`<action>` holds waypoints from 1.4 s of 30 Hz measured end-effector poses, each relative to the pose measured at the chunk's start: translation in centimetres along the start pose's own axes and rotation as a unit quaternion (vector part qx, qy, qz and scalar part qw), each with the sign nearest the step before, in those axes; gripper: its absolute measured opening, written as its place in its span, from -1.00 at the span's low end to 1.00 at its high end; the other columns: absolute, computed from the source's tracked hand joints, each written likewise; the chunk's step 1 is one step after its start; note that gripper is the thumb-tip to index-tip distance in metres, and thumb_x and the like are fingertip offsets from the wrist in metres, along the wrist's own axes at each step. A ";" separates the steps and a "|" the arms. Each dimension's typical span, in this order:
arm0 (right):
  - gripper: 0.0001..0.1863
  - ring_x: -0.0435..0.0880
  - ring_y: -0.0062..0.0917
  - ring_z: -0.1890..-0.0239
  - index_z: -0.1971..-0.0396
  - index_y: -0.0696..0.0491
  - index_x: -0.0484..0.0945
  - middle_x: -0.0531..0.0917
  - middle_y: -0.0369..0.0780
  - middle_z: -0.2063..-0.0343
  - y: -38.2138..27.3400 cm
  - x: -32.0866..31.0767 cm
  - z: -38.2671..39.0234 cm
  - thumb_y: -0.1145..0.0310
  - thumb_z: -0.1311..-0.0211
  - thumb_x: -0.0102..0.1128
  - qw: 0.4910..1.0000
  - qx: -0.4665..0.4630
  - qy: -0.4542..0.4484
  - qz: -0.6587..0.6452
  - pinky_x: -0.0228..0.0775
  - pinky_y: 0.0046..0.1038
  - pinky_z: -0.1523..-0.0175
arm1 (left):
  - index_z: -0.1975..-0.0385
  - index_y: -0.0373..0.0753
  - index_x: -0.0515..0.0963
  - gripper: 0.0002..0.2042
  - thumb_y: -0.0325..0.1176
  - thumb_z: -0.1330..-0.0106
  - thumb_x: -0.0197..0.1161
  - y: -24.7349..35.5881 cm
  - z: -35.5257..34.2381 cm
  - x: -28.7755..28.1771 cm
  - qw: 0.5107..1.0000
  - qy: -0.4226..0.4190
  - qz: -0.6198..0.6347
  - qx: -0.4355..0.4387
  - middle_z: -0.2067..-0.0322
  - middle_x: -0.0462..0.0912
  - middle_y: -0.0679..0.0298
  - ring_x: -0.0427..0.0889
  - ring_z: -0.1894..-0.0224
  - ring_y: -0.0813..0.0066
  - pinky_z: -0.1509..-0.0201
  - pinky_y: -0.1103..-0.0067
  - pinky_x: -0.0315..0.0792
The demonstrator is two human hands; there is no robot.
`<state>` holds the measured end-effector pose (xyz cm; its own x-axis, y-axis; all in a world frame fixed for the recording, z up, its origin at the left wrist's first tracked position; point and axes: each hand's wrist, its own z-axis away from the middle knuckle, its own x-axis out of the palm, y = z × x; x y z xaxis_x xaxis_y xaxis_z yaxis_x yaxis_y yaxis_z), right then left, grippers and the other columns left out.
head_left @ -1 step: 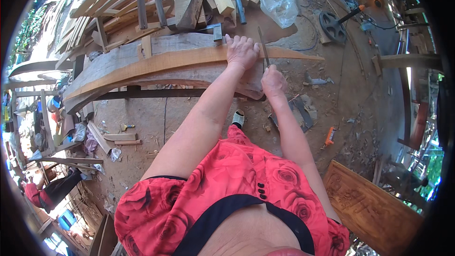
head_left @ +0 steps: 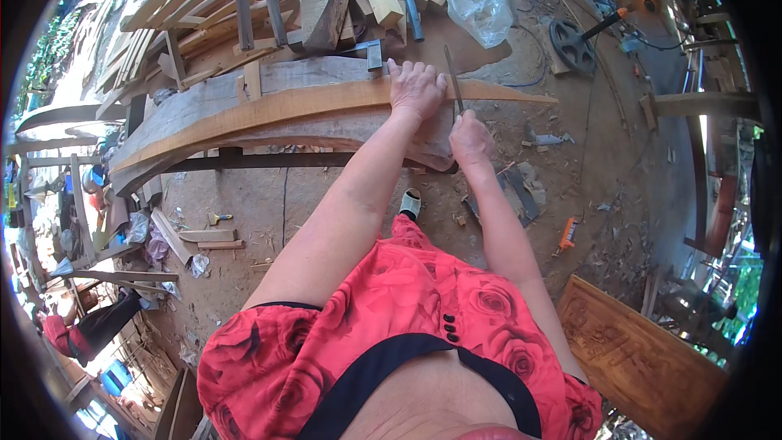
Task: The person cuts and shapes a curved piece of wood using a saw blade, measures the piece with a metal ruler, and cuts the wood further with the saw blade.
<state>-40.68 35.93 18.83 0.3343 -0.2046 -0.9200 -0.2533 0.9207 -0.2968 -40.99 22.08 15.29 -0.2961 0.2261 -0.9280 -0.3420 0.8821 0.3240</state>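
Observation:
A long curved wooden strip (head_left: 285, 112), light brown, lies along a grey weathered plank (head_left: 301, 72) on the work surface and tapers to a point past its right end. Over the strip, near the plank's right end, my left hand (head_left: 418, 88) is closed, fingers curled across the far edge. Just to the right, my right hand (head_left: 471, 140) grips the lower end of a slender dark metal file (head_left: 454, 77). Its narrow blade points away from me, upright across the strip; whether it touches the wood I cannot tell. The handle is hidden in my fist.
A square (head_left: 374, 55) rests on the plank's far edge. Behind are wood offcuts (head_left: 326, 0), a hammer (head_left: 405, 2) and a plastic bag (head_left: 479, 8). A handwheel (head_left: 573, 45) stands far right. A carved panel (head_left: 635, 350) lies near right, and an orange tool (head_left: 568, 233) is on the floor.

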 end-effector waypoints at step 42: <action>-0.73 0.53 0.04 0.30 0.40 0.09 0.39 0.58 0.07 0.42 3.5 1.6 5.4 0.18 -0.29 -0.12 0.999 -0.032 0.009 0.037 0.31 -0.01 0.27 | 0.42 -0.20 0.60 -0.69 -0.14 -0.15 -0.02 -0.2 0.0 0.4 0.999 -0.006 0.029 -0.029 0.33 0.59 0.15 0.47 0.14 0.21 -0.29 0.06 -0.07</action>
<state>-36.10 40.60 17.68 0.2960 -0.1428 -0.9445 -0.3346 0.9106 -0.2425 -41.00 22.00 14.82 -0.3064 0.2814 -0.9094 -0.3764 0.8416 0.3872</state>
